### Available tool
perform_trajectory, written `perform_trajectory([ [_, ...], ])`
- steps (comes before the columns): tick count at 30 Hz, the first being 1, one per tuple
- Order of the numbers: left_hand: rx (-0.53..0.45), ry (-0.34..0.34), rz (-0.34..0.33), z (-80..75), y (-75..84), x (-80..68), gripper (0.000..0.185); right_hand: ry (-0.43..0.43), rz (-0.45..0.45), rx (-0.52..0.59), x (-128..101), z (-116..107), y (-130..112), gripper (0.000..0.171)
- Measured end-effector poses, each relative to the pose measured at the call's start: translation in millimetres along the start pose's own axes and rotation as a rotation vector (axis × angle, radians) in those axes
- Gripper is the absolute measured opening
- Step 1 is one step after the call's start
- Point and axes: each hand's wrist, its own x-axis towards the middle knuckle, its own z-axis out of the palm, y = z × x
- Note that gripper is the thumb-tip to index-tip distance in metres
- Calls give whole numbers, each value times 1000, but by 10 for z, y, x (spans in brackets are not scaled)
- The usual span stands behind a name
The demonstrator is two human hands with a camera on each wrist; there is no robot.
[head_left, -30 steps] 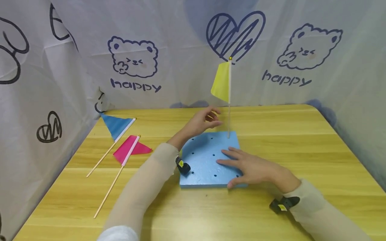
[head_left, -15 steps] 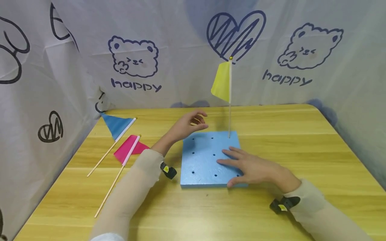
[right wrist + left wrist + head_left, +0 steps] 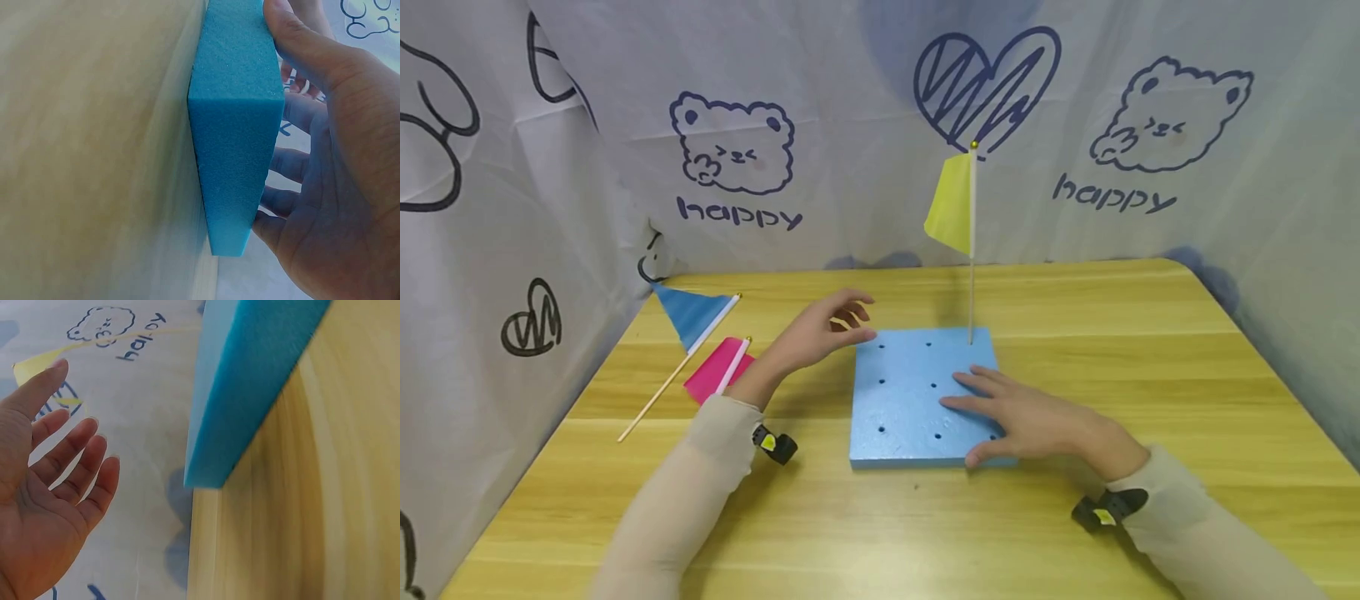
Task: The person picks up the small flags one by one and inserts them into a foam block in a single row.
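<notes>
On the far left of the wooden table (image 3: 880, 533), a blue pennant flag (image 3: 688, 312) and a pink pennant flag (image 3: 718, 375) lie flat on their sticks, well to the left of the left hand (image 3: 816, 333). That hand hovers above the table, forearm angled up from the lower left, its fingers loosely spread and slightly bent, holding nothing; the left wrist view shows the palm open with all fingers apart. Its fingertips are just beside the far left corner of the blue foam board (image 3: 921, 396), not touching it as far as the head view shows. The board lies flat, dotted with small holes. At its far right corner a yellow pennant flag (image 3: 953, 204) stands upright in a hole. The right hand (image 3: 1026, 417) rests palm down on the board's near right part, fingers straight and spread, thumb laid against the near edge.
</notes>
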Motion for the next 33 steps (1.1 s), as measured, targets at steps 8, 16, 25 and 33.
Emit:
perform_trajectory([
  [8,55,9,-43,-142,-76,-265,60,10,-16,-4,-3,0,-4,83],
  [16,96,11,-82,-256,-196,-512,62,10,-10,-2,-2,11,8,84],
  [25,152,11,-134,-450,-286,-820,69,18,-26,-10,0,33,23,83],
  [33,162,4,-197,-586,-446,-1085,72,28,-35,-18,-1,39,38,82],
])
